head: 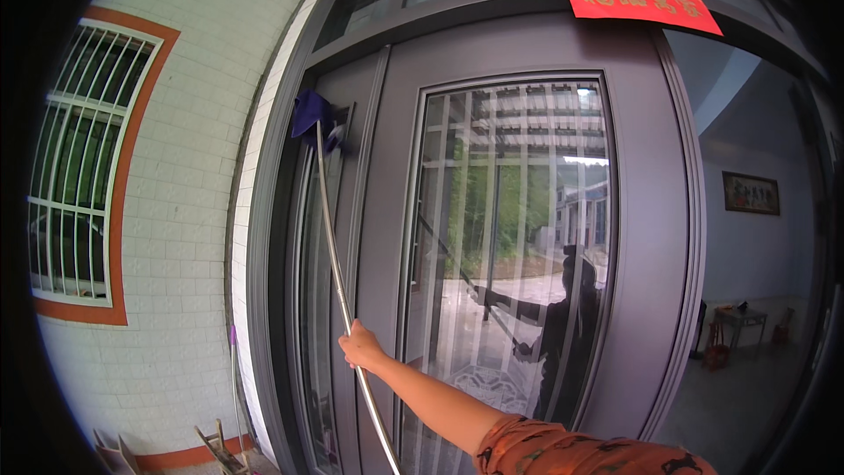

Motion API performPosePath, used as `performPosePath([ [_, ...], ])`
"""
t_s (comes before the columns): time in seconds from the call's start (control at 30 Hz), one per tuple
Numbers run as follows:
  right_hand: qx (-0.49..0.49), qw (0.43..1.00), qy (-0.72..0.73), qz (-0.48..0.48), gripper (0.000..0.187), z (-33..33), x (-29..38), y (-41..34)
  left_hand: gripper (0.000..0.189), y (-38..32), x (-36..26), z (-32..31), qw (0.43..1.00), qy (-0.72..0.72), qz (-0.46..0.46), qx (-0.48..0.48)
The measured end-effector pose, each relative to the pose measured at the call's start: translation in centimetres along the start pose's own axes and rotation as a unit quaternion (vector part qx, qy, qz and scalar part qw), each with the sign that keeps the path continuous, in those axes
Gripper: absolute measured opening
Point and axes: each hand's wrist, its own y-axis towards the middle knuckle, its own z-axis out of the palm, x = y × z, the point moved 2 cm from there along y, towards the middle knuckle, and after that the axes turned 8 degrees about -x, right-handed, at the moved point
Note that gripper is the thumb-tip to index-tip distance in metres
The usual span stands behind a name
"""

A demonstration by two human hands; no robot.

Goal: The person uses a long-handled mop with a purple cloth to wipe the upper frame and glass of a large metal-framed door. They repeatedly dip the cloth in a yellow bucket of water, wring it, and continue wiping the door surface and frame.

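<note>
My right hand [361, 346] is closed around a long metal pole [339, 284], its arm reaching in from the lower right in an orange patterned sleeve. A purple cloth [313, 117] covers the pole's upper end and rests against the upper part of the narrow left door panel [349, 92]. The pole runs down out of the picture at the bottom. My left hand is out of direct view; the reflection in the door's glass pane [521, 211] shows a second hand lower on the pole.
A white tiled wall [178, 224] with a barred window [79, 165] stands left. Below are a wooden stool [221, 452] and a purple-tipped stick [234, 356]. A red banner [643, 3] bearing writing hangs above. The open doorway at right shows a small table [742, 316] inside.
</note>
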Motion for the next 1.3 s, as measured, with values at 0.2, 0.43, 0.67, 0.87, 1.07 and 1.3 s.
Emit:
performPosePath([
  [0.2,0.043,0.996,0.074,0.019,0.016,0.3,-1.0,-0.1,0.013,0.4,0.3,-0.5,0.998,0.035,0.035,-0.032],
  [0.43,0.152,0.970,0.187,0.016,0.018,-1.4,-5.7,-6.6,0.017,1.2,12.8,-4.1,0.957,0.233,0.166,-0.041],
  [0.67,0.137,0.987,0.074,-0.032,0.023,-7.6,-2.6,-14.5,0.024,-2.7,16.4,-3.8,0.988,0.088,0.016,0.125],
  [0.87,0.135,0.886,0.439,-0.068,0.015,-14.2,3.3,-12.5,0.022,-4.1,15.5,0.5,0.971,0.034,-0.098,0.215],
  [1.07,-0.152,0.981,0.042,-0.114,0.021,-20.5,6.2,-10.3,0.021,-2.4,16.8,5.2,0.970,0.079,-0.097,0.207],
  [1.3,-0.247,0.952,-0.128,-0.124,0.029,-26.6,5.2,-8.0,0.024,-0.8,19.2,8.8,0.969,0.132,-0.090,0.187],
])
